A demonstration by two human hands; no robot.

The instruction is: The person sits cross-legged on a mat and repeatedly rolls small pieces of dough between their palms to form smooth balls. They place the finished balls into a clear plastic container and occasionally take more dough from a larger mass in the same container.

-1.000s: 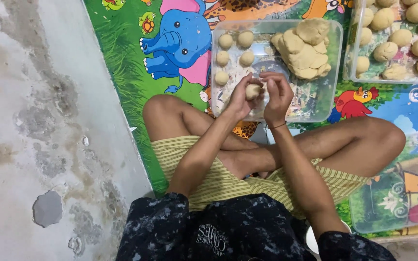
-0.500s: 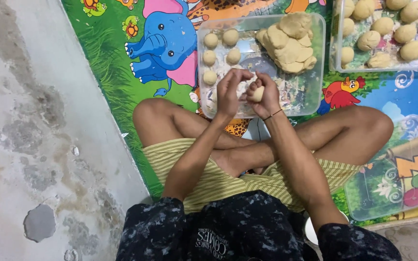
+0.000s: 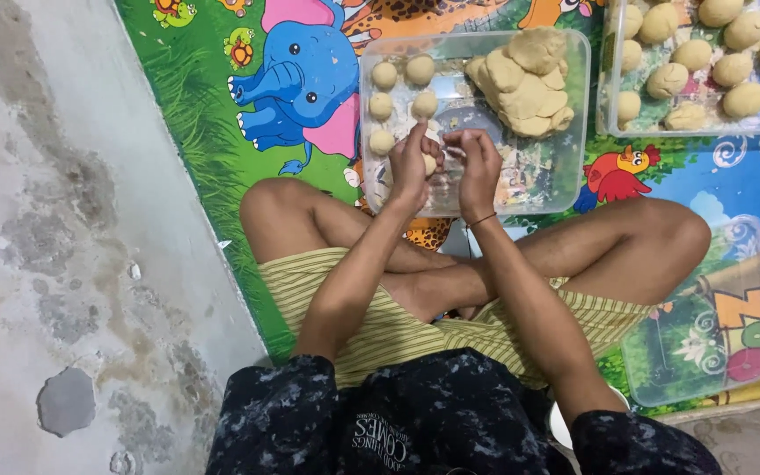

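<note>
**Both hands close on a lump of dough above a clear tray**

Seen from above, a person sits cross-legged on a bright cartoon play mat [image 3: 310, 105] laid on the floor, forearms stretched forward over striped yellow shorts [image 3: 380, 325]. The left hand [image 3: 409, 167] and the right hand [image 3: 478, 167] meet over the near edge of a clear plastic tray [image 3: 573, 176], with a small piece of dough [image 3: 430, 163] caught between them. The fingers of both hands are curled inward around that piece, the left fingers [image 3: 415, 141] cupped against its side and the right fingers [image 3: 459, 141] bent over it from the other; only a pale sliver of the dough shows between the palms.

Inside the tray, finished dough balls [image 3: 384, 75] lie in loose rows at the left end, just beyond the left hand. A large rough mass of dough [image 3: 525, 79] sits at the tray's far right corner, apart from the balls. A thin dark band [image 3: 483, 220] circles the right wrist.

A second clear tray [image 3: 609, 114] at upper right holds more rounded dough pieces [image 3: 732, 66], set close together. A clear lid [image 3: 697, 352] rests on the mat beside the right knee. To the left of the mat runs bare, stained concrete floor [image 3: 63, 264].
</note>
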